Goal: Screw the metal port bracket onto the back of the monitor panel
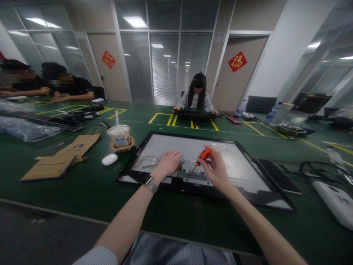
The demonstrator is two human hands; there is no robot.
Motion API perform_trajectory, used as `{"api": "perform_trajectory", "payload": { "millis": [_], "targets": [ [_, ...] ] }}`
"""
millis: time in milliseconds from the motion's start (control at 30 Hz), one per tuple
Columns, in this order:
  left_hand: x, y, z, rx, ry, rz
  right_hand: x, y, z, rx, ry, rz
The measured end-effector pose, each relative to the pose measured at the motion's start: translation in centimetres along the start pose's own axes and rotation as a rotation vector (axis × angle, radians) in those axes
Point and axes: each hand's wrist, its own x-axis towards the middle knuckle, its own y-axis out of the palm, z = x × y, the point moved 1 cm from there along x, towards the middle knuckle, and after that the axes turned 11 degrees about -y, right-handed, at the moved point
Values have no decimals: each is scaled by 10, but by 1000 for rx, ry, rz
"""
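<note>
A flat display panel (237,162) with a black frame and pale grey back lies on the green table in front of me. My right hand (216,169) grips an orange and black screwdriver (205,154), its shaft slanting down to a metal bracket with a circuit board (195,177) near the panel's front edge. Resting palm down on the panel, my left hand (168,163) has its fingers stretched out beside the bracket's left end. Thin loose wires (147,162) run across the panel to the left of that hand. Whether the screwdriver tip sits in a screw is too small to tell.
Left of the panel are a drink cup (119,136) in a carrier, a white mouse (109,159) and a paper bag (74,151). To the right lie a black phone-like slab (278,176), cables and a white device (335,202). A person (197,95) sits opposite; two more sit far left.
</note>
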Motion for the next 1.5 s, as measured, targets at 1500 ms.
{"api": "perform_trajectory", "payload": {
  "millis": [1500],
  "targets": [
    [1,-3,-2,14,-10,3,44,-5,20,511,235,286]
  ]
}}
